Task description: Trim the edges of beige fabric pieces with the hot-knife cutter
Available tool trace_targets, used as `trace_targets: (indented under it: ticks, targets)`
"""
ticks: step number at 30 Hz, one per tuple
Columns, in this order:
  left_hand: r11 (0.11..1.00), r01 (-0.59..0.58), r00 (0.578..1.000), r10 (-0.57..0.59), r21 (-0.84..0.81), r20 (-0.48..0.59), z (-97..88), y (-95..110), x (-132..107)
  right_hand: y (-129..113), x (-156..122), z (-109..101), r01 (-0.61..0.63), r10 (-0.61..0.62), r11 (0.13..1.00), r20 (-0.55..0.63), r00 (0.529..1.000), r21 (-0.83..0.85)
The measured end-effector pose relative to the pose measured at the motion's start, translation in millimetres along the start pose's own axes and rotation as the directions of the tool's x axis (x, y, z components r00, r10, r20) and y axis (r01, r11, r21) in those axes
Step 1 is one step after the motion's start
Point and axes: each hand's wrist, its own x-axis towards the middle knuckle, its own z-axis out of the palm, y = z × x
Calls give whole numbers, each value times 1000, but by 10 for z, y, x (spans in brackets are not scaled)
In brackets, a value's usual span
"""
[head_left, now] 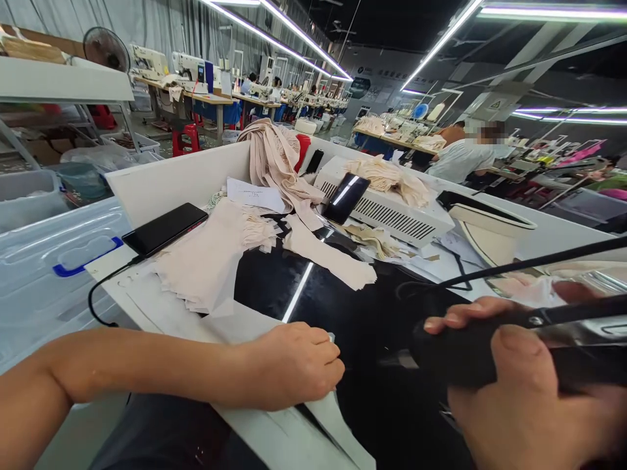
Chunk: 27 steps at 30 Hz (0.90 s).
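My left hand [294,365] is curled closed at the near edge of a glossy black surface [333,294], pinching a pale fabric strip [337,424] that runs down toward me. My right hand [519,398] is wrapped around the black handle of an iron [490,352] held close to the camera, thumb on top, with its black cord [533,261] running off to the right. A stack of cream fabric pieces [210,261] lies left of the black surface, and a loose cream piece [328,251] lies across it.
A black phone [164,228] with a cable lies at the table's left edge, another phone [345,198] leans on a white vented box [392,215]. Beige cloth [274,160] hangs over the white partition. A clear plastic bin [49,261] stands left. Seated people work at sewing tables behind.
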Motion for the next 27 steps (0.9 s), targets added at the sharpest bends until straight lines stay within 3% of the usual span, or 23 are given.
trace_targets:
  ticks: [3, 6, 15, 27]
  targets:
    - [999, 30, 1000, -31, 23, 4, 35, 56, -5, -9, -88, 365, 58, -55, 994, -40, 998, 93]
    - [999, 37, 998, -36, 26, -43, 51, 107, -16, 47, -118, 542, 52, -47, 990, -36, 998, 133]
    - [998, 55, 998, -53, 36, -40, 104, 171, -28, 163, -218, 470, 6, -19, 993, 110, 994, 117]
    - [995, 86, 996, -84, 45, -33, 116, 163, -82, 188, -291, 499, 27, -46, 981, 96, 994, 194]
